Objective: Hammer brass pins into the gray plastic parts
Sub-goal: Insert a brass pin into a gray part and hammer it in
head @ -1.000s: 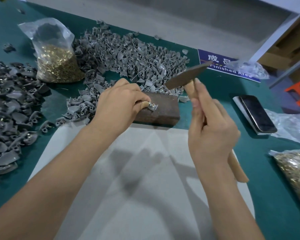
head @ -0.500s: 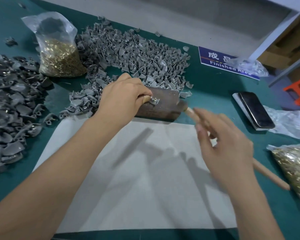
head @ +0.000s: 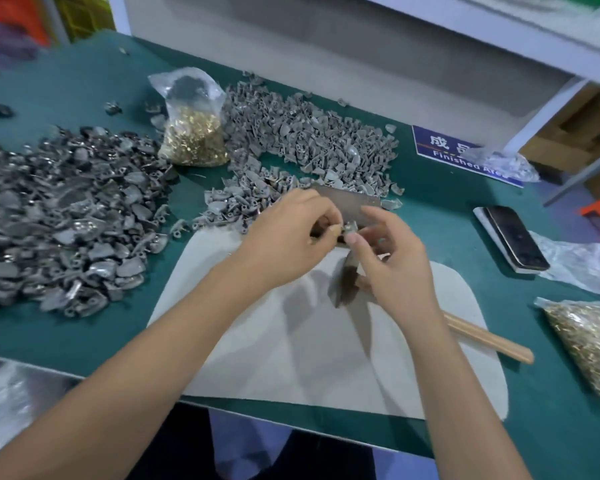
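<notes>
Both hands, left hand (head: 288, 237) and right hand (head: 392, 261), pinch one gray part (head: 350, 229); far bag (head: 191, 126) and right bag (head: 589, 344) hold brass pins.

Both hands meet at the block (head: 352, 202): the left hand (head: 288, 237) and right hand (head: 390, 258) pinch a small gray part (head: 350, 229). The hammer (head: 347, 282) lies on the mat (head: 291, 358), handle toward 4 o'clock. Part piles (head: 66, 220) sit at 9 and 12 o'clock.

I see a small gray plastic part with a brass pin (head: 350, 229) pinched between both my hands; the wooden-handled hammer (head: 465, 332) lies flat under my right wrist.
</notes>
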`<state>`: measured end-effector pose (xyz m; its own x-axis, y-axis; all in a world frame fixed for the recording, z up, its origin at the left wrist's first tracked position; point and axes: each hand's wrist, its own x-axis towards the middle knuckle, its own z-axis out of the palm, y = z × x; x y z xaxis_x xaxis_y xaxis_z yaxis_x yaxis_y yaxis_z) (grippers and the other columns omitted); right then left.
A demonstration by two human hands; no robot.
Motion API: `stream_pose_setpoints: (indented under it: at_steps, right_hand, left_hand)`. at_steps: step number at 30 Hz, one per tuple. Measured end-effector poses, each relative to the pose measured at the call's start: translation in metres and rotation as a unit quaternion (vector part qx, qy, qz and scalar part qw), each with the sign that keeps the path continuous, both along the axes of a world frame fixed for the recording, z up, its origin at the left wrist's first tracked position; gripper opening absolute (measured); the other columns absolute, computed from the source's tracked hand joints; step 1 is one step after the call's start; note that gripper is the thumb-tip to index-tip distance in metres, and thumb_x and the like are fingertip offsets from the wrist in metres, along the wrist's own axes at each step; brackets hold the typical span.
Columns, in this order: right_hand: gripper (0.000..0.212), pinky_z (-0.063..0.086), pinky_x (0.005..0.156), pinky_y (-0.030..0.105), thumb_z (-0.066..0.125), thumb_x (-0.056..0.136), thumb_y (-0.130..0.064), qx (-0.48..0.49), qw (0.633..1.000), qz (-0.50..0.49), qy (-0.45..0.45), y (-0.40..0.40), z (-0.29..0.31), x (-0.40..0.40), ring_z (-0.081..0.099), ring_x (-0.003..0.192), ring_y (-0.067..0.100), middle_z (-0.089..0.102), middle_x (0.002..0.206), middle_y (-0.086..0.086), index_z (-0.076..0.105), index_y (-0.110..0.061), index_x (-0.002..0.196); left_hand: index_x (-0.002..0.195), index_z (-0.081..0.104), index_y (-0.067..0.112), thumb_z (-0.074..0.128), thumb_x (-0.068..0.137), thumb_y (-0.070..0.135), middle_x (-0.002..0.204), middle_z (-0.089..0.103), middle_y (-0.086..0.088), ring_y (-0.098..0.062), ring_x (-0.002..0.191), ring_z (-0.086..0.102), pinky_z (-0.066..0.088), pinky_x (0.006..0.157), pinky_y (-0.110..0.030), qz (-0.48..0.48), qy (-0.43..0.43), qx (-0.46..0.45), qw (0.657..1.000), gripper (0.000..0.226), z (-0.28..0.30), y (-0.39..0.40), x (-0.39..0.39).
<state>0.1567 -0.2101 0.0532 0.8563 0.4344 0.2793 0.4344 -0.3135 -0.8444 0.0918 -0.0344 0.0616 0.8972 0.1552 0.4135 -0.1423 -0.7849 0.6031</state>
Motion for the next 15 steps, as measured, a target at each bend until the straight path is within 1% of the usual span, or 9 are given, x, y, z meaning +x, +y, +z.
stream_pose_setpoints:
  at_steps: [2, 4, 6, 8, 10, 12, 14, 15]
  right_hand:
    - [0.023, 0.053, 0.075, 0.031, 0.075, 0.093, -0.014, 0.008, 0.999, 0.037, 0.006, 0.024, 0.005, -0.003, 0.068, 0.082, 0.013, 0.072, 0.087, -0.010, 0.072, -0.028, 0.111]
    - [0.029, 0.054, 0.077, 0.031, 0.076, 0.092, -0.011, 0.019, 0.997, 0.068, 0.005, 0.051, 0.007, -0.011, 0.068, 0.081, 0.016, 0.072, 0.090, -0.006, 0.072, -0.026, 0.116]
    - [0.037, 0.054, 0.075, 0.030, 0.075, 0.091, -0.009, 0.010, 0.995, 0.096, -0.005, 0.080, 0.008, -0.021, 0.066, 0.079, 0.016, 0.070, 0.094, -0.006, 0.070, -0.030, 0.120]
    - [0.032, 0.055, 0.079, 0.034, 0.071, 0.091, -0.009, -0.020, 0.990, 0.136, -0.028, 0.111, 0.008, -0.036, 0.067, 0.083, 0.011, 0.071, 0.096, -0.008, 0.073, -0.030, 0.114]
    - [0.026, 0.055, 0.086, 0.043, 0.071, 0.090, -0.012, -0.046, 0.982, 0.165, -0.076, 0.140, 0.006, -0.052, 0.068, 0.088, 0.009, 0.073, 0.100, -0.013, 0.076, -0.030, 0.108]
    - [0.022, 0.052, 0.088, 0.050, 0.072, 0.091, -0.018, -0.065, 0.971, 0.185, -0.137, 0.167, 0.004, -0.068, 0.068, 0.091, 0.007, 0.073, 0.104, -0.016, 0.076, -0.032, 0.107]
    - [0.018, 0.048, 0.089, 0.051, 0.073, 0.093, -0.025, -0.082, 0.962, 0.207, -0.160, 0.192, 0.003, -0.081, 0.065, 0.095, 0.008, 0.070, 0.104, -0.016, 0.077, -0.035, 0.106]
    - [0.015, 0.045, 0.091, 0.049, 0.073, 0.093, -0.029, -0.093, 0.959, 0.210, -0.167, 0.204, 0.003, -0.086, 0.062, 0.097, 0.007, 0.067, 0.102, -0.016, 0.077, -0.038, 0.105]
  left_hand:
    - [0.097, 0.066, 0.021, 0.062, 0.095, 0.026, 0.095, 0.059, 0.008, -0.014, 0.097, 0.051, 0.044, 0.085, -0.034, 0.033, -0.009, 0.004, 0.999, 0.007, 0.003, 0.012, -0.020]
    - [0.098, 0.066, 0.021, 0.062, 0.095, 0.025, 0.097, 0.060, 0.007, -0.016, 0.099, 0.050, 0.043, 0.086, -0.036, 0.076, -0.004, 0.011, 0.997, 0.007, 0.005, 0.031, -0.039]
    - [0.100, 0.067, 0.021, 0.063, 0.094, 0.023, 0.096, 0.059, 0.007, -0.016, 0.099, 0.050, 0.044, 0.087, -0.036, 0.117, 0.004, 0.017, 0.993, 0.008, 0.004, 0.051, -0.059]
    - [0.102, 0.069, 0.018, 0.064, 0.093, 0.018, 0.095, 0.059, 0.004, -0.019, 0.097, 0.052, 0.045, 0.087, -0.038, 0.160, 0.000, 0.012, 0.987, 0.010, -0.002, 0.068, -0.082]
    - [0.103, 0.070, 0.017, 0.066, 0.092, 0.018, 0.096, 0.061, 0.004, -0.021, 0.098, 0.055, 0.046, 0.087, -0.040, 0.214, -0.005, 0.021, 0.977, 0.012, -0.007, 0.086, -0.106]
    - [0.103, 0.071, 0.020, 0.066, 0.091, 0.021, 0.098, 0.064, 0.005, -0.022, 0.100, 0.057, 0.046, 0.089, -0.042, 0.269, -0.001, 0.041, 0.962, 0.013, -0.013, 0.104, -0.129]
    - [0.102, 0.073, 0.021, 0.071, 0.089, 0.022, 0.099, 0.067, 0.005, -0.023, 0.102, 0.058, 0.045, 0.089, -0.040, 0.317, -0.006, 0.050, 0.947, 0.013, -0.018, 0.121, -0.150]
    - [0.102, 0.073, 0.022, 0.074, 0.088, 0.023, 0.100, 0.068, 0.006, -0.022, 0.104, 0.058, 0.043, 0.089, -0.037, 0.338, -0.006, 0.053, 0.939, 0.013, -0.020, 0.129, -0.158]
